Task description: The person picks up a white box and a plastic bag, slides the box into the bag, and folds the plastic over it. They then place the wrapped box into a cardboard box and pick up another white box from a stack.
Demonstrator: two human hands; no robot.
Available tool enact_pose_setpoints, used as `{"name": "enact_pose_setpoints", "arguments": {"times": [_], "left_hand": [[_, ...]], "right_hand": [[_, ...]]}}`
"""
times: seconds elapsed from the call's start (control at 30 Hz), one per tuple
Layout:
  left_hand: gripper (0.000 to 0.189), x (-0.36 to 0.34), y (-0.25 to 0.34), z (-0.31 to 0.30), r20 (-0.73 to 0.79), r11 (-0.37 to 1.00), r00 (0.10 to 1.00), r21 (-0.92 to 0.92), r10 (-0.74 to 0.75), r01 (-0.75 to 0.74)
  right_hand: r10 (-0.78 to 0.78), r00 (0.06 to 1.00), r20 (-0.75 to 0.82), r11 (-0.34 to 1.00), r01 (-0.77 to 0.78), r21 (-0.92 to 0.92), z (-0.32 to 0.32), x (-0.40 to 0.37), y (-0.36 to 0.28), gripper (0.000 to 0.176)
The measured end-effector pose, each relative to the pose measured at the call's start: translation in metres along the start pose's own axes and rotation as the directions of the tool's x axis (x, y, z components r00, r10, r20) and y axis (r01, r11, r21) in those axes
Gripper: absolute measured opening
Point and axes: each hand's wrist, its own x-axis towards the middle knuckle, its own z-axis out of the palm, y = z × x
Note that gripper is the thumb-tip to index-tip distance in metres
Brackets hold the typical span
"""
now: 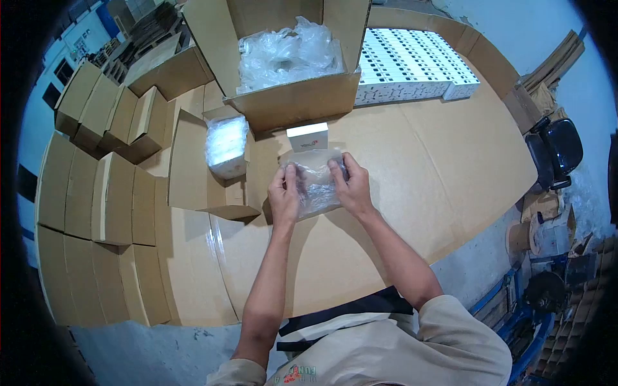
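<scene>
Left hand (283,193) and right hand (353,186) pinch the clear bag (317,186), seemingly opening it; fitting the white box (308,137) just beyond would need a wide mouth.

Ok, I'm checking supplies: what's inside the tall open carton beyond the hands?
Crumpled clear plastic shows inside the carton; the bottom, and anything beneath that plastic, is covered.

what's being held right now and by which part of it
A clear plastic bag, held by its two sides: left grip on one, right grip on the other.
</scene>
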Motion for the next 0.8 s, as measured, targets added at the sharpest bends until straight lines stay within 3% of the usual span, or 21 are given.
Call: {"name": "enact_pose_setpoints", "arguments": {"times": [0.03, 0.13, 0.33, 0.43, 0.47, 0.57, 0.8], "left_hand": [[0.024, -0.002, 0.004, 0.002, 0.019, 0.998, 0.999, -0.043, -0.045, 0.046], [0.025, -0.005, 0.006, 0.006, 0.098, 0.990, 0.987, 0.052, 0.127, -0.132], [0.036, -0.008, 0.016, 0.006, 0.224, 0.998, 0.972, -0.019, 0.068, -0.065], [0.038, -0.008, 0.014, 0.004, 0.245, 0.995, 0.969, 0.079, 0.042, -0.063], [0.038, -0.009, 0.014, 0.005, 0.247, 0.995, 0.968, 0.075, 0.046, -0.067], [0.039, -0.011, 0.015, 0.007, 0.263, 0.990, 0.963, 0.111, 0.053, -0.085], [0.034, -0.015, 0.020, 0.008, 0.290, 0.968, 0.956, 0.220, 0.052, -0.119]], "right_hand": [[0.022, 1.000, -0.010, 0.999, -0.022, 0.036, 0.001, 0.001, 0.005, 0.028], [0.011, 1.000, -0.002, 1.000, -0.011, -0.001, -0.001, 0.000, 0.012, 0.026], [0.183, 0.982, -0.049, 0.939, -0.160, 0.304, -0.013, 0.012, 0.023, 0.015], [-0.113, 0.979, -0.167, 0.990, 0.125, 0.060, -0.023, 0.014, 0.007, 0.014], [-0.138, 0.983, -0.120, 0.989, 0.143, 0.032, -0.026, 0.012, 0.003, 0.022], [-0.419, 0.907, -0.037, 0.890, 0.402, -0.217, -0.027, 0.010, -0.006, 0.029], [-0.458, 0.888, 0.024, 0.846, 0.444, -0.296, -0.026, 0.007, -0.010, 0.025]]}}
